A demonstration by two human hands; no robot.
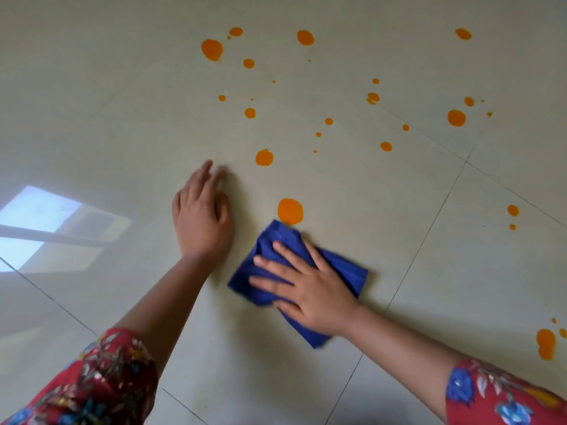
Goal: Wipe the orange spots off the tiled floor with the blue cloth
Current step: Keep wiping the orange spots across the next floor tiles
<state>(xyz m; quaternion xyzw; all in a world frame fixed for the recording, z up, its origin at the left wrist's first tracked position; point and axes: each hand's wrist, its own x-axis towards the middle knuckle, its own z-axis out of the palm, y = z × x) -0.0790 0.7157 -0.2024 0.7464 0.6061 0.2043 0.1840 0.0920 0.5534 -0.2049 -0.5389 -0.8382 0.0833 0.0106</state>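
The right hand (306,283) lies flat on the blue cloth (346,271), fingers straight and spread, pressing it to the tiled floor (414,240) rather than gripping. The cloth's far corner sits right at the edge of the nearest orange spot (290,211), straight ahead, away from the person. The left hand (202,216) rests open on the floor alongside, holding nothing, so the forward push looks like the right hand's job.

Blue cloth (276,237), crumpled, pressed flat on pale tiled floor (122,133) under right hand (310,289). Large round orange spot (290,211) at its far corner, perhaps touching. Smaller orange spots (264,157) scattered beyond left hand (202,216) and off rightward.
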